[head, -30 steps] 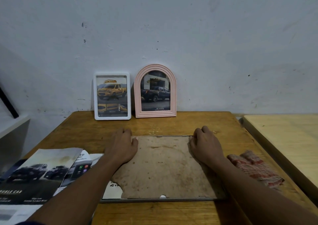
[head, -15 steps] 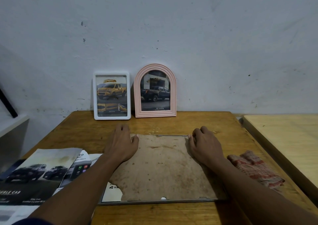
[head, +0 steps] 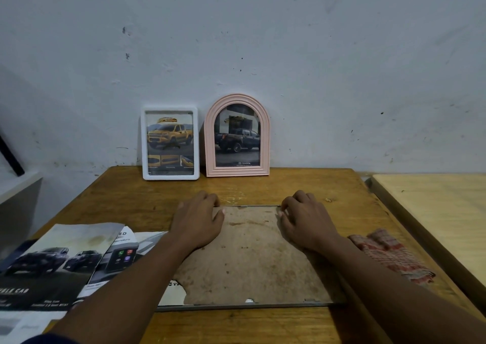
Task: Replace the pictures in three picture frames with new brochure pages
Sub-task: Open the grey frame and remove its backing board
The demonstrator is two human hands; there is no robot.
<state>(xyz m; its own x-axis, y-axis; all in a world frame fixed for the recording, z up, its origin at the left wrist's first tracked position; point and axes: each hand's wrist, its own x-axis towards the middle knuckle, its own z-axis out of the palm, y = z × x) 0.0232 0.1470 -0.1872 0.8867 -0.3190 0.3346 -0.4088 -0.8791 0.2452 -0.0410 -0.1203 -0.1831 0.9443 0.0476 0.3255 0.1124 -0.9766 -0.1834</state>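
Observation:
A large frame lies face down on the wooden table (head: 126, 199), its stained brown backing board (head: 252, 259) facing up inside a thin grey rim (head: 236, 305). My left hand (head: 197, 222) rests on the board's far left corner, fingers curled over the edge. My right hand (head: 305, 220) presses on the far right part, fingertips bent at the top edge. A brochure page peeks out under the board's torn near-left corner (head: 173, 295). A white frame (head: 170, 143) with a yellow pickup and a pink arched frame (head: 237, 135) with a dark pickup lean on the wall.
Loose car brochure pages (head: 52, 264) lie at the table's near left. A red checked cloth (head: 391, 254) lies to the right of the big frame. A paler wooden table (head: 434, 212) adjoins on the right, and a white ledge (head: 18, 185) on the left.
Both hands have slid slightly toward the far edge of the backing board, fingers curling more at its top corners. The frame stays in place.

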